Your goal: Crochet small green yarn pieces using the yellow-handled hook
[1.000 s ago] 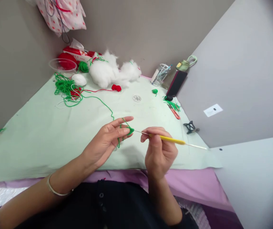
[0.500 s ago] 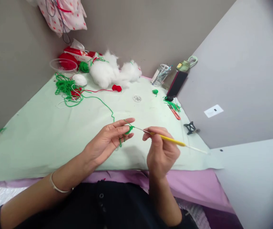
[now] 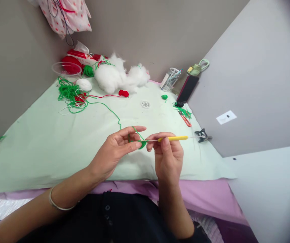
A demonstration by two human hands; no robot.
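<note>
Your left hand (image 3: 115, 144) is closed in a pinch on the small green worked piece (image 3: 142, 145), which projects past the grip, apparently to leave its edge accessible. The green yarn (image 3: 138, 132) slants from your raised forefinger (image 3: 137, 129) down to the piece; this routing probably supplies tension. Just beside that grip, your right hand (image 3: 168, 157) clasps the yellow-handled hook (image 3: 176, 138) pen-fashion, presumably for fine control, with its shaft directed at the piece. You cannot tell whether the tip is inserted. Beyond the left grip, yarn lies loosely across the cloth (image 3: 46, 141), likely providing slack.
</note>
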